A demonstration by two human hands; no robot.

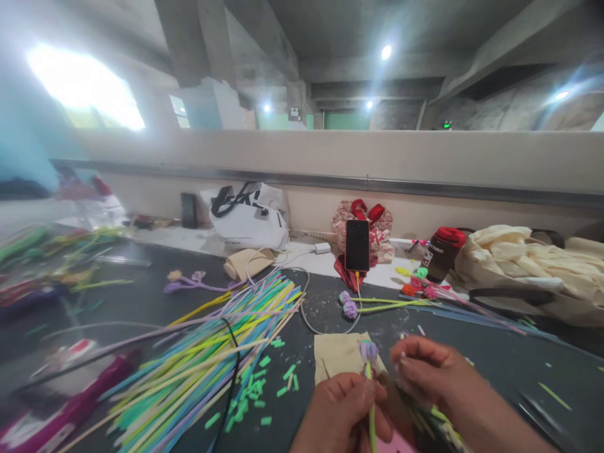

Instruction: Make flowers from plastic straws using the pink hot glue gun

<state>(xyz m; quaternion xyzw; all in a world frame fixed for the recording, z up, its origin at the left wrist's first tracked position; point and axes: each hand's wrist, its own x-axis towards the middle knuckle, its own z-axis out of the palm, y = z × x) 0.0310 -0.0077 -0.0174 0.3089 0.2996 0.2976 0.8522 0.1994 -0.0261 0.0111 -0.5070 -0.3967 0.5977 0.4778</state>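
Two hands at lower centre of frame: left hand (340, 412) pinched shut on green-stemmed purple flower (369, 351), held upright; right hand (431, 371) closed beside it, fingertips at the stem. Tan cloth (336, 353) on dark surface (495, 358) just behind. Loose coloured straws (212, 352) at centre left. Phone (357, 245) propped upright, centre.

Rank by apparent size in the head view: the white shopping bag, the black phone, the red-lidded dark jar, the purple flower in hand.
1. White shopping bag with black handles
2. Black phone on a yellow cable and red-lidded dark jar: look alike, unranked
3. Small purple flower on a green stem, pinched by the left hand; nearness inflates it.
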